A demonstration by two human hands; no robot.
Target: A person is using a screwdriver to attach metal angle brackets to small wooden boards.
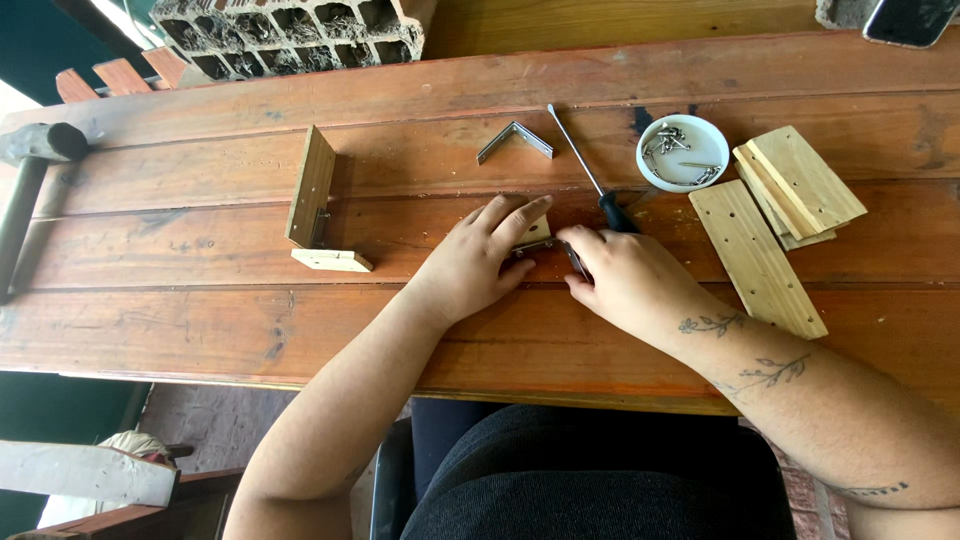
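**Two hands over a small bracket on a plank table**

Two bare hands meet at the middle of a reddish wooden table [200,330]. At the far left edge a hammer [30,170] lies partly cut off by the frame, its handle running toward the near side. Right of it, a wooden L-shaped assembly [315,205] stands with one board on edge and a short board flat at its foot; a small metal fitting in its corner is hard to make out.

At centre, the left hand [475,265] lies flat, fingers together, pressing a small wooden block [540,228] of which only a corner shows. A metal bracket [535,246] peeks out between the hands, mostly hidden. The right hand [625,280] has its fingers curled onto the bracket's end; its exact grip cannot be told.

Farther off lies a loose angle bracket [513,140], and beside it a screwdriver [590,175], its dark handle touching the right hand's knuckles.

Right of that, a white round dish [655,150] holds a heap of screws [672,140]. Drilled wooden slats [775,210] lie stacked and fanned at the right. A dark phone [910,20] is cut off at the far right corner.
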